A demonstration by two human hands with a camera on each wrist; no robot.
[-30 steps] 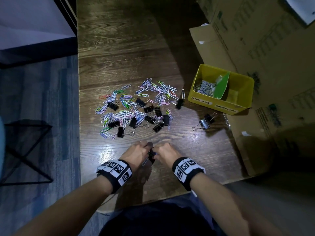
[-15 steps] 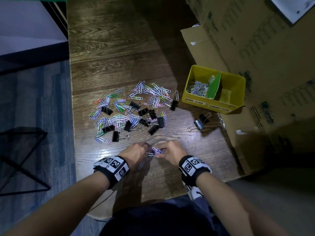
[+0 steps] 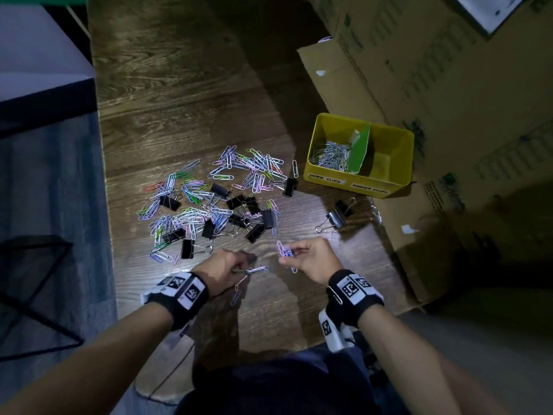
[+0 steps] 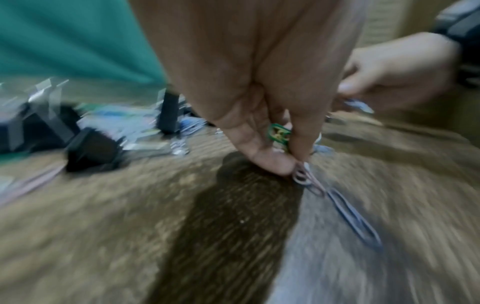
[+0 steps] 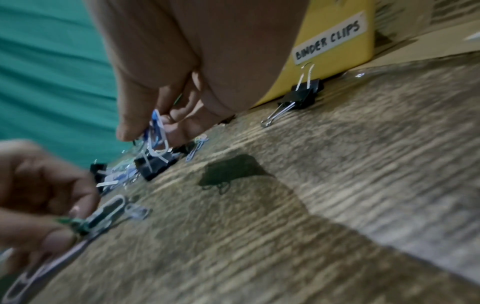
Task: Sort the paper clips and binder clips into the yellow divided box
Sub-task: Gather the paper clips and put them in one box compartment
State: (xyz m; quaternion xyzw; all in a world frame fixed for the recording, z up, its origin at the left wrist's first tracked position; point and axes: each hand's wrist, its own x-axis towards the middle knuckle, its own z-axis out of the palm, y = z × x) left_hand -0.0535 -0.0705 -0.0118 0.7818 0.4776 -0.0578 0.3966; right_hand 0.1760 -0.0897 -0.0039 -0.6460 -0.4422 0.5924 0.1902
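A heap of coloured paper clips mixed with black binder clips lies mid-table. The yellow divided box stands at the right; its left compartment holds paper clips, behind a green divider. My left hand pinches a few linked paper clips just above the table, one dangling. My right hand pinches a small bunch of blue and white paper clips, a short way right of the left hand.
Two black binder clips lie apart, just in front of the box. Flattened cardboard covers the table's right side under the box. The near table edge is just behind my wrists. Floor lies to the left.
My hands, close together a second ago, have drawn apart, each keeping some paper clips. The right hand has moved right and slightly up. The head view has shifted.
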